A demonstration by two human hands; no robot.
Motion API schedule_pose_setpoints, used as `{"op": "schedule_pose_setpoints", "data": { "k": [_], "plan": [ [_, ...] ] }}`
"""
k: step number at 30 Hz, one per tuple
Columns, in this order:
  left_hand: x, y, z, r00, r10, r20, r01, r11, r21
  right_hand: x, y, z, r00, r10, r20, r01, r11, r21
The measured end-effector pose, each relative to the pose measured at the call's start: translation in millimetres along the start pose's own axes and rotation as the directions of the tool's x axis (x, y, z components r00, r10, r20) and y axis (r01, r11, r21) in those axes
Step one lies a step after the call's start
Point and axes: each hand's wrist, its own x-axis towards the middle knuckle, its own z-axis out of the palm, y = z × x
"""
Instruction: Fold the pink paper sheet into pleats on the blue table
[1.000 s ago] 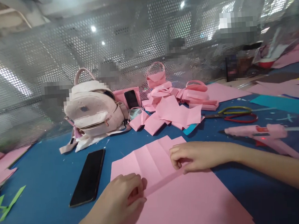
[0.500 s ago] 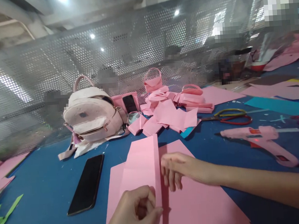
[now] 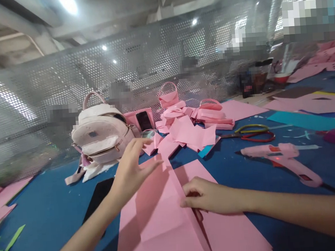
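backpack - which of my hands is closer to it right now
Left. The left hand is raised with fingers spread, just right of the backpack. The right hand rests on the pink paper, farther off to the right.

Pale backpack [image 3: 102,139] sits against mesh screen [image 3: 152,65]. Black phone [image 3: 98,194] just in front of it; folded pink pieces [image 3: 191,133] to its right; scissors [image 3: 254,133] and pink glue gun [image 3: 281,157] further right.

One backpack [image 3: 101,139] is counted on the worktop [image 3: 46,202]. One pink sheet [image 3: 163,225] is counted in front of the backpack. Two phones are counted: the near phone [image 3: 100,191] in front of the backpack, the far phone [image 3: 143,120] just right of it. Further right of the backpack, one glue gun [image 3: 278,158] and one teal sheet [image 3: 307,119] are counted.
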Motion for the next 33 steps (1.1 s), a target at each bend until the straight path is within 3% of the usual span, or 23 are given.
{"op": "schedule_pose_setpoints", "data": {
  "k": [1, 2, 4, 7, 12, 17, 21, 24, 27, 30, 33],
  "plan": [
    [9, -5, -0.7, 0.996, -0.056, 0.074, 0.063, 0.994, -0.090, -1, -1, 0, 1.000, -0.011, 0.009, 0.011, 0.999, -0.041],
    [15, -9, 0.5, 0.969, -0.113, 0.219, 0.156, 0.969, -0.192, -2, -2, 0, 1.000, -0.016, 0.017, 0.018, 0.997, -0.081],
    [21, -16, 6.4, 0.903, -0.131, 0.410, 0.256, 0.930, -0.265, -4, -4, -1, 0.999, 0.001, 0.035, 0.004, 0.990, -0.144],
    [22, -19, 14.6, 0.849, -0.139, 0.510, 0.323, 0.901, -0.290, -5, -5, -1, 0.998, 0.037, 0.050, -0.027, 0.984, -0.178],
    [26, -20, 8.7, 0.880, -0.221, 0.420, 0.365, 0.881, -0.301, -5, -4, -1, 0.996, 0.074, 0.056, -0.067, 0.991, -0.115],
    [33, -30, -7.7, 0.920, -0.287, 0.267, 0.366, 0.874, -0.320, -1, 0, 1, 0.994, 0.086, 0.068, -0.090, 0.994, 0.060],
    [25, -43, -19.2, 0.936, -0.340, 0.087, 0.348, 0.868, -0.353, 7, 2, -8, 0.989, 0.037, -0.143, -0.016, 0.989, 0.147],
    [9, -51, -26.0, 0.917, -0.398, -0.030, 0.361, 0.860, -0.362, 11, -3, -21, 0.933, -0.024, -0.360, 0.083, 0.985, 0.149],
    [-13, -53, -30.4, 0.891, -0.447, -0.080, 0.392, 0.846, -0.362, 13, -9, -34, 0.847, 0.014, -0.532, 0.097, 0.979, 0.179],
    [-35, -50, -32.4, 0.876, -0.473, -0.092, 0.413, 0.836, -0.361, 13, -11, -40, 0.785, 0.052, -0.617, 0.117, 0.966, 0.230],
    [-54, -47, -32.7, 0.863, -0.500, -0.075, 0.436, 0.811, -0.390, 14, -10, -40, 0.765, 0.035, -0.643, 0.143, 0.964, 0.223]
  ]
}}
